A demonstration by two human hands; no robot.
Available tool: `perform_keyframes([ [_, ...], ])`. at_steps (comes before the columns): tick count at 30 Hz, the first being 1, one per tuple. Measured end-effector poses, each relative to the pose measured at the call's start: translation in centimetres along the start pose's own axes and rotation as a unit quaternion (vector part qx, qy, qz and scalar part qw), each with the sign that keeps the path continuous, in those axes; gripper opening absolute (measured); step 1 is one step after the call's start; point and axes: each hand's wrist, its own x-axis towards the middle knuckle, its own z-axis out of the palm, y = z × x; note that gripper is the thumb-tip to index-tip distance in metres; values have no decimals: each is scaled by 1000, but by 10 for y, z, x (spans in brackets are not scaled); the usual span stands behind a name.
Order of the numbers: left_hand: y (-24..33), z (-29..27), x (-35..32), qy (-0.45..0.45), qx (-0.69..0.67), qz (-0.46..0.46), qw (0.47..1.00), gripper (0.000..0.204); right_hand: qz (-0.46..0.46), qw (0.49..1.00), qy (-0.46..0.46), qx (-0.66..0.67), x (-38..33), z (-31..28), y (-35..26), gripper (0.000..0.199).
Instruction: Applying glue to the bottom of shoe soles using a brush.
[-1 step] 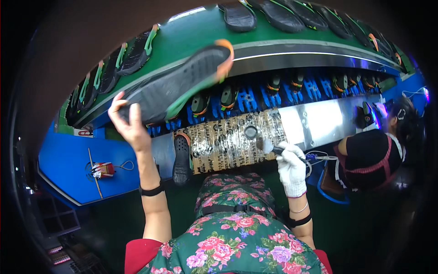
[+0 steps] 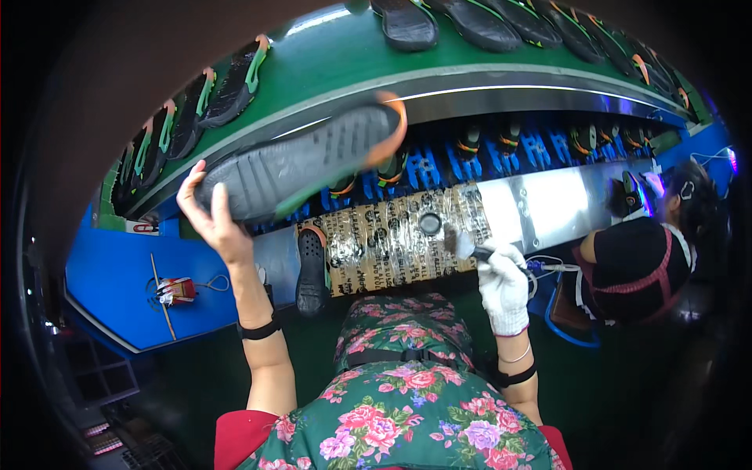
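We see the bare left hand gripping one end of a raised black sole, near the green belt. Gloved right hand clasps a brush; second sole lies left of taped cardboard.

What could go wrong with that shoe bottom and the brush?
The left hand holds the sole up by just one end, so it might twist or slip and fall.

The brush in the gloved right hand looks close to the little dark dish, so it could perhaps knock it.

The other sole seems to poke past the table's edge, so a bump might tip it off.
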Motion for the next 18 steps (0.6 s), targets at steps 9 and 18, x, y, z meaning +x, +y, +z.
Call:
perform_keyframes([
  [9,-23,47,-83,-265,-88,-453,846,30,-10,991,-96,-94,-6,85,5,23],
  [18,-35,59,-192,-285,-529,-648,468,112,-25,966,-136,-220,4,96,17,25],
])
